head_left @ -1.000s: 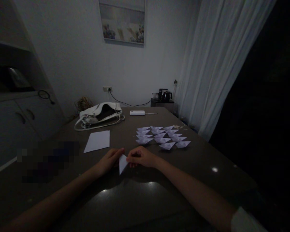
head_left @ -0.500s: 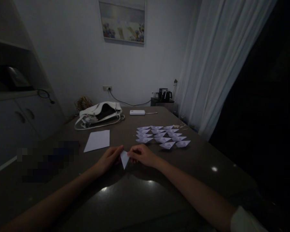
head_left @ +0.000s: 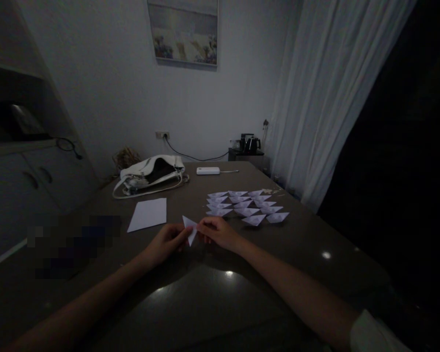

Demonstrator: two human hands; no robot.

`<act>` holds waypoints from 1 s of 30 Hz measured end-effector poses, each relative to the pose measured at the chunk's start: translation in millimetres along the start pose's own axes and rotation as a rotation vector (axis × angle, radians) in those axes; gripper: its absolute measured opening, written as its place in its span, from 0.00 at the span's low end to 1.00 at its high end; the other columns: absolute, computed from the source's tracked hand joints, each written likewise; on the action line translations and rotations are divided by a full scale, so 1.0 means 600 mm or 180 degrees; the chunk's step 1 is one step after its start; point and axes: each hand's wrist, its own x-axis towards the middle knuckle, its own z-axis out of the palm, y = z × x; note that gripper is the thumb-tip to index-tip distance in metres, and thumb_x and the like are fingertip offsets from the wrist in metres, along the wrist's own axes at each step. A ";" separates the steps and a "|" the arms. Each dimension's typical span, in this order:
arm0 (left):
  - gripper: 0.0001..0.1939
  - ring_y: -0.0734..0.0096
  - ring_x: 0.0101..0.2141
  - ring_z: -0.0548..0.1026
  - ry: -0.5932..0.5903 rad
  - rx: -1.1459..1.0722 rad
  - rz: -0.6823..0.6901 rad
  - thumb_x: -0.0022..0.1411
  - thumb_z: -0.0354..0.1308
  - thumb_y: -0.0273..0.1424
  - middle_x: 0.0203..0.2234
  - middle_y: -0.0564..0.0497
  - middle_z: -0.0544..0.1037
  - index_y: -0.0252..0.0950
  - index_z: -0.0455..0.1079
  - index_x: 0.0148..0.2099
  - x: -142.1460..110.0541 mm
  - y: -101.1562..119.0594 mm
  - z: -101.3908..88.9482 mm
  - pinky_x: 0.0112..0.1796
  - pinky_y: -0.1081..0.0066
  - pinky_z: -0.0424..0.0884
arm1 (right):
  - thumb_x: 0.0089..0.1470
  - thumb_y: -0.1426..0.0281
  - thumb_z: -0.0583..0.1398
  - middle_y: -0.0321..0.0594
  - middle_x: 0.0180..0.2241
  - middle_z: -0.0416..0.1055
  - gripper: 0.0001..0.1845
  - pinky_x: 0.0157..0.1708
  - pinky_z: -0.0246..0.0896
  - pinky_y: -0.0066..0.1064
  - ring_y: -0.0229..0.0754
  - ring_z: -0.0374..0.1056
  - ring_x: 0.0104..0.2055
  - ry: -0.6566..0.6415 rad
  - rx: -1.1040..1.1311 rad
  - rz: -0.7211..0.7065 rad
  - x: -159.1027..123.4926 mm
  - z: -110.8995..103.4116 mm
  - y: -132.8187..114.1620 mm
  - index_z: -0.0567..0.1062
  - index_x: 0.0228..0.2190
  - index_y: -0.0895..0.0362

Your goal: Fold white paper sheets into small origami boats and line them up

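Note:
A small folded white paper piece is pinched between both my hands just above the dark table. My left hand grips its left side with closed fingers. My right hand pinches its right side. Just beyond my right hand lie several finished folded paper boats in rows on the table. A flat white sheet of paper lies to the left, past my left hand.
A white handbag lies at the table's far left. A white power bank with a cable sits at the far edge. A kettle stands on a side stand by the white curtain. Cabinets line the left wall.
Both hands have lifted the folded piece slightly and moved it away from me, turning it so a point now sticks upward.

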 end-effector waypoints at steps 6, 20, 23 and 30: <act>0.26 0.75 0.17 0.62 -0.0468 -0.0043 -0.0108 0.54 0.51 0.53 0.13 0.55 0.67 0.33 0.68 0.26 0.001 -0.003 0.005 0.19 0.76 0.55 | 0.50 0.57 0.59 0.33 0.20 0.65 0.18 0.22 0.54 0.24 0.31 0.58 0.20 0.0285 -0.0045 -0.0114 0.001 -0.006 -0.009 0.70 0.23 0.60; 0.22 0.73 0.21 0.67 -0.0473 -0.0143 0.0136 0.61 0.49 0.47 0.18 0.54 0.71 0.32 0.70 0.33 0.005 -0.015 0.005 0.23 0.76 0.61 | 0.49 0.55 0.60 0.34 0.21 0.65 0.19 0.20 0.53 0.24 0.32 0.57 0.19 0.0554 0.0255 -0.0113 0.009 -0.010 0.005 0.68 0.22 0.59; 0.21 0.73 0.22 0.68 -0.0423 0.0003 0.0215 0.62 0.49 0.46 0.19 0.53 0.71 0.32 0.70 0.32 0.006 -0.017 0.004 0.25 0.76 0.62 | 0.49 0.54 0.60 0.34 0.20 0.65 0.20 0.19 0.51 0.24 0.31 0.57 0.18 0.0697 0.0253 -0.0073 0.010 -0.014 0.010 0.68 0.22 0.59; 0.23 0.73 0.21 0.67 -0.0298 0.0262 0.0210 0.61 0.48 0.46 0.18 0.54 0.69 0.31 0.69 0.29 0.002 -0.008 0.003 0.23 0.76 0.60 | 0.48 0.54 0.60 0.33 0.20 0.64 0.20 0.18 0.50 0.23 0.30 0.56 0.18 0.0673 0.0354 -0.0048 0.011 -0.011 0.014 0.68 0.22 0.59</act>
